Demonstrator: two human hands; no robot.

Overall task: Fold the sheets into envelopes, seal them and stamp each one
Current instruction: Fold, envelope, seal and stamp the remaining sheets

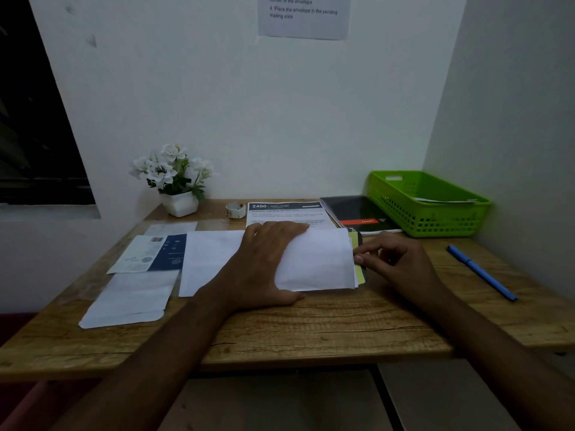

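Note:
A white sheet lies in the middle of the wooden desk, its right part folded over into a flap. My left hand lies flat on the sheet, fingers over the fold's left side. My right hand pinches the folded flap's right edge with curled fingers. A yellow and dark item peeks out under that edge. More papers lie at the left: a blue-and-white printed leaflet and a white folded sheet.
A green basket with paper inside stands at the back right, beside a dark notebook. A printed page, tape roll and white flower pot line the back. A blue pen lies right.

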